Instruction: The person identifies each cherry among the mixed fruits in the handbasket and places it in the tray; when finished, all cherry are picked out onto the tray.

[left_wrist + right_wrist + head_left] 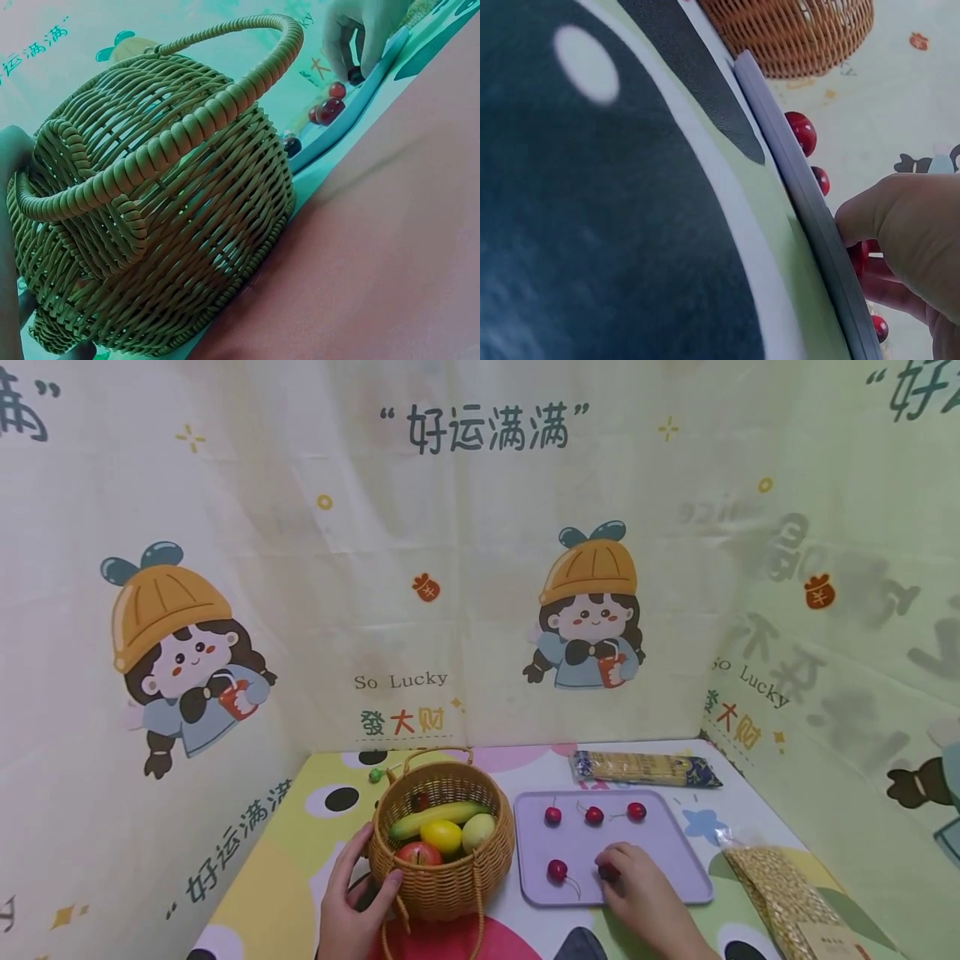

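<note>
My left hand [351, 893] holds the left side of a round wicker basket [442, 893], its thumb on the front and its fingers along the side. Inside lie a long yellow-green banana-shaped fruit [438, 818], a lemon [442, 837], a pale green round fruit [478, 832], a red apple [418, 854] and a small dark red thing. At the front of a lilac tray [660, 860], my right hand [641, 893] pinches a dark red cherry [608, 872], partly hidden by the fingers. Another cherry [557, 870] lies left of it, and more cherries [594, 815] sit in a row behind.
A clear packet of dry noodles [645, 769] lies behind the tray. On the right is a bag of pale beans or grains [787, 893]. A small green item [376, 774] sits behind the basket. Printed cloth walls [495, 710] enclose the table.
</note>
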A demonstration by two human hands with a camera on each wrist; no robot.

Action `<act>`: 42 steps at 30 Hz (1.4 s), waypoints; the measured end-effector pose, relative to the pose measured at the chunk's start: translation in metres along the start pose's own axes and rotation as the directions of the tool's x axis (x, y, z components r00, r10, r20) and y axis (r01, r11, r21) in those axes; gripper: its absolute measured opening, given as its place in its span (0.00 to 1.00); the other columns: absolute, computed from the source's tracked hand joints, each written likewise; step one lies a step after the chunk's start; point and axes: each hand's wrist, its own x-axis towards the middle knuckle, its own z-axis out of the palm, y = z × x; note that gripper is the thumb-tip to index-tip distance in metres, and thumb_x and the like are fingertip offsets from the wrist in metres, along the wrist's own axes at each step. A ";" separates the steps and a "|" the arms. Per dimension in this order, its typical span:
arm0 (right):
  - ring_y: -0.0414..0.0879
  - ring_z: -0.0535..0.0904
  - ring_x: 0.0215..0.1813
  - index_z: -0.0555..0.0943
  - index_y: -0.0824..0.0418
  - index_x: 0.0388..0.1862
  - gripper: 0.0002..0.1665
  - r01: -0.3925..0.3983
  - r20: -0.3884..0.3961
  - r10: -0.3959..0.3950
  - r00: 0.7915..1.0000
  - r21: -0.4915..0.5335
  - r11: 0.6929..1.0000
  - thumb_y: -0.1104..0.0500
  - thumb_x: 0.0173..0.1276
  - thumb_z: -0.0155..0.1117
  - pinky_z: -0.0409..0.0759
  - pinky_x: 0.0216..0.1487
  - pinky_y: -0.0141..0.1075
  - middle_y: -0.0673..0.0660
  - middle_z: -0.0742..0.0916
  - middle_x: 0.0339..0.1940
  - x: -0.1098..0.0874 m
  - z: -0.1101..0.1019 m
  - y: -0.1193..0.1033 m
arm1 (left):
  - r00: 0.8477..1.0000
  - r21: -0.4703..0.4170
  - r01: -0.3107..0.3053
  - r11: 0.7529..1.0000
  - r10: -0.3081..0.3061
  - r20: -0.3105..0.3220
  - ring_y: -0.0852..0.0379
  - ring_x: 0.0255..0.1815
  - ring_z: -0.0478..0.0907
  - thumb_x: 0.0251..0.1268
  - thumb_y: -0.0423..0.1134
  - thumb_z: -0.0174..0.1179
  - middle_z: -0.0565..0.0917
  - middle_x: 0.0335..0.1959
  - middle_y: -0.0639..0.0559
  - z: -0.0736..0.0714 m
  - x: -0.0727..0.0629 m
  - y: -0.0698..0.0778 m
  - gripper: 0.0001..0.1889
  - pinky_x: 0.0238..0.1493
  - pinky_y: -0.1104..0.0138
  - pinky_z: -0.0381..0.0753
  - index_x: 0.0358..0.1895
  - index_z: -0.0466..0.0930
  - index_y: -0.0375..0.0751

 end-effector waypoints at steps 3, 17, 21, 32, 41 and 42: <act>0.41 0.82 0.52 0.91 0.48 0.42 0.15 0.007 0.000 -0.007 1.000 0.000 1.000 0.63 0.61 0.87 0.90 0.63 0.48 0.45 0.87 0.45 0.000 -0.003 -0.001 | 1.000 0.007 -0.007 1.000 0.007 0.001 0.72 0.70 0.70 0.73 0.51 0.77 0.72 0.84 0.54 0.000 0.000 0.000 0.40 0.66 0.58 0.89 0.85 0.70 0.63; 0.49 0.87 0.63 0.90 0.47 0.57 0.20 0.059 -0.032 -0.055 0.998 0.147 0.987 0.58 0.68 0.83 0.89 0.66 0.53 0.48 0.91 0.59 0.020 -0.036 -0.026 | 1.000 0.002 -0.009 1.000 0.009 0.009 0.70 0.72 0.69 0.74 0.51 0.76 0.71 0.84 0.54 0.000 0.000 -0.001 0.40 0.67 0.58 0.89 0.85 0.69 0.63; 0.49 0.86 0.66 0.88 0.47 0.62 0.23 0.125 -0.028 -0.122 0.992 0.146 0.981 0.56 0.70 0.82 0.88 0.67 0.55 0.49 0.90 0.64 0.034 -0.047 -0.042 | 1.000 -0.004 -0.016 1.000 0.016 0.006 0.70 0.72 0.69 0.74 0.51 0.76 0.71 0.84 0.54 -0.001 0.000 -0.003 0.40 0.66 0.60 0.89 0.85 0.70 0.63; 0.53 0.83 0.75 0.85 0.48 0.70 0.28 0.371 0.038 -0.380 0.924 0.140 0.918 0.57 0.73 0.80 0.83 0.76 0.58 0.50 0.87 0.71 0.080 -0.064 -0.111 | 1.000 -0.014 -0.021 1.000 0.021 0.015 0.69 0.71 0.70 0.74 0.52 0.76 0.70 0.84 0.55 -0.002 0.001 -0.004 0.39 0.64 0.62 0.89 0.85 0.69 0.66; 0.49 0.82 0.73 0.86 0.52 0.68 0.23 0.494 0.192 -0.527 0.828 0.195 0.847 0.59 0.75 0.76 0.83 0.77 0.51 0.52 0.88 0.67 0.111 -0.048 -0.170 | 1.000 0.004 -0.015 1.000 0.015 0.016 0.68 0.70 0.70 0.74 0.52 0.76 0.71 0.83 0.56 -0.002 0.000 -0.002 0.39 0.65 0.62 0.89 0.84 0.70 0.65; 0.48 0.82 0.72 0.86 0.52 0.67 0.23 0.500 0.208 -0.533 0.820 0.194 0.844 0.59 0.76 0.76 0.83 0.77 0.50 0.52 0.89 0.67 0.114 -0.043 -0.175 | 1.000 0.005 -0.015 1.000 0.014 0.017 0.68 0.70 0.70 0.74 0.52 0.76 0.71 0.83 0.55 -0.002 0.000 -0.001 0.39 0.65 0.62 0.89 0.84 0.70 0.65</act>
